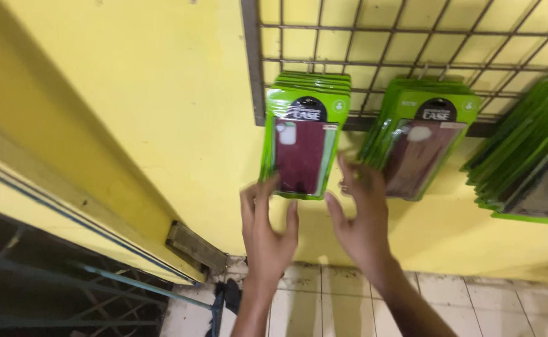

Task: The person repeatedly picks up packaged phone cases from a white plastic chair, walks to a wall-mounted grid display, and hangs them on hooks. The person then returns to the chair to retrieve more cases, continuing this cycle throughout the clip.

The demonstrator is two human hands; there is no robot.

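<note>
on the yellow wall (130, 93), a wire rack (411, 43) is carrying three bunches of green phone-case packs, each hanging from a hook. the left bunch (304, 134) is showing a dark red case behind its clear window, and the front pack is hanging straight down. the left hand (267, 234) is reaching up just under this bunch, fingers spread and released, with the fingertips touching or almost touching the bottom left corner of the front pack; motion blur is making it hard to tell which. the right hand (361, 215) is rising between the left bunch and the middle bunch (420, 140), also spread and gripping nothing, its fingertips lying at the near left edge of the middle bunch. the middle bunch is tilting to the right and is fanned out, with a brownish case in front. the right bunch (530, 162) is tilting more strongly and is partly cut off by the picture's edge. below the wall, pale floor tiles (473, 299) are running along the bottom, and a dark metal grille (55, 281) is standing at the lower left.
</note>
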